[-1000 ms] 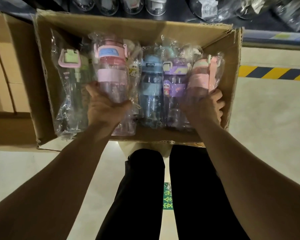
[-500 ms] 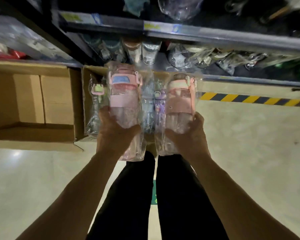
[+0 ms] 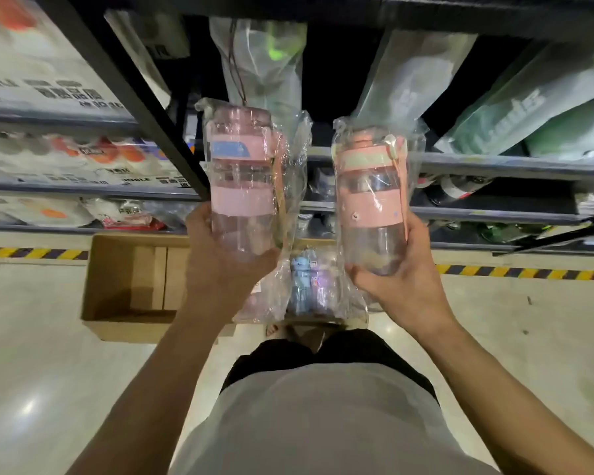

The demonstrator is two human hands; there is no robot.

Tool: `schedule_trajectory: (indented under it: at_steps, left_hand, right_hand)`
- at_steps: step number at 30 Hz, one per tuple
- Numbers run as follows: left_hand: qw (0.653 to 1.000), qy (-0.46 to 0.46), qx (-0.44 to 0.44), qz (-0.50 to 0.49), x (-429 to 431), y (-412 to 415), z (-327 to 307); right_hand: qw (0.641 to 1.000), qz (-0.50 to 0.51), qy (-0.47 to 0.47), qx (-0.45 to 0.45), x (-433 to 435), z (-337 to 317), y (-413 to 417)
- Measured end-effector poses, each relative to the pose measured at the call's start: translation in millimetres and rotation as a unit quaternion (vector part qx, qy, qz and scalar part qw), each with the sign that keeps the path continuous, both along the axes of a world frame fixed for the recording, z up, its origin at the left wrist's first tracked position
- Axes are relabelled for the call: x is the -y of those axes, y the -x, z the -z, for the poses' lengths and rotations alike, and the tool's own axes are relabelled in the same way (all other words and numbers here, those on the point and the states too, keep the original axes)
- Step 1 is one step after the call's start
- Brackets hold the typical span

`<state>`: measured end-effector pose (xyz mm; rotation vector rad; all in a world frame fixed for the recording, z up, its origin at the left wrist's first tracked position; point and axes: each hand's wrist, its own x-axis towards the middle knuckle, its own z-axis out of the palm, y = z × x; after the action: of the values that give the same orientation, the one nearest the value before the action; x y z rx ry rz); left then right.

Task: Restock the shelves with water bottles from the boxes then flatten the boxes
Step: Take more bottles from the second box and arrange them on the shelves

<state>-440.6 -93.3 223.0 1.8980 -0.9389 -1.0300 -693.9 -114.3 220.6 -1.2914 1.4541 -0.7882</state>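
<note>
Raised from floor level a moment ago, two plastic-bagged pink water bottles now stand upright just in front of the shelving [image 3: 494, 165], ready to go on it. My left hand [image 3: 220, 265] grips the blue-labelled bottle [image 3: 242, 186] near its base; my right hand [image 3: 405, 286] grips the strap-fitted bottle [image 3: 371, 207] likewise. Blue and purple bottles [image 3: 304, 286] wait below the shelving. Packs [image 3: 83, 156] at the shelving's left seem to read "NOBLE"; the bottle labels are illegible.

- "NOBLE", in dark capital letters, stands on the white packages [image 3: 117, 176] at the left; it is the only word that can be read.
- Chinese characters on the upper white pack [image 3: 66, 92]: too blurred to read.
- Large pale letters on the green bag [image 3: 508, 111]: not legible.
- Blue label of the pink bottle [image 3: 240, 200] and band of the peach bottle [image 3: 371, 207]: no letters can be read.
</note>
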Motion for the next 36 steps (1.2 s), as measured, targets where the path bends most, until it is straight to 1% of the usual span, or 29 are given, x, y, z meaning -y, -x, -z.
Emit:
schedule_trajectory:
  at_steps: [4,6,9,12,14,17,19,23,27,31,36]
  left_hand:
    - [0.997,0.074,0.004,0.003,5.3,-7.6,-83.1]
    - [0.994,0.112,0.004,0.007,8.2,-10.2,-110.4]
    - [0.985,0.168,0.006,0.042,18.9,-9.8,-145.1]
    - [0.973,0.212,0.053,0.075,35.3,-0.2,-173.3]
    - [0.969,0.236,0.032,0.059,45.8,12.7,-190.5]
    - [0.969,0.237,0.001,0.068,60.2,33.0,-209.9]
    - [0.967,0.242,0.001,0.084,74.0,51.2,-221.9]
    - [0.960,0.260,-0.008,0.106,104.5,100.1,-236.5]
    - [0.955,0.269,-0.025,0.120,133.1,156.3,-234.7]
    - [0.952,0.278,-0.012,0.124,168.7,208.4,-229.8]
    - [0.947,0.290,-0.021,0.138,214.0,270.6,-225.4]
  right_hand:
    - [0.997,-0.009,0.081,0.014,8.4,-68.4,-2.3]
    - [0.993,-0.001,0.118,0.016,9.4,-93.2,-3.0]
    - [0.984,0.005,0.177,0.024,13.5,-127.1,0.4]
    - [0.976,0.009,0.214,0.038,22.2,-159.9,8.8]
    - [0.967,0.020,0.251,0.040,29.2,-179.3,19.1]
    - [0.958,0.040,0.281,0.046,41.6,-199.1,37.1]
    - [0.952,0.055,0.297,0.050,52.6,-207.8,54.6]
    - [0.951,0.068,0.294,0.067,77.9,-209.2,99.7]
    - [0.951,0.085,0.291,0.053,104.9,-205.3,151.0]
    - [0.951,0.111,0.283,0.051,139.3,-204.8,197.2]
    - [0.951,0.122,0.278,0.052,187.7,-201.4,247.1]
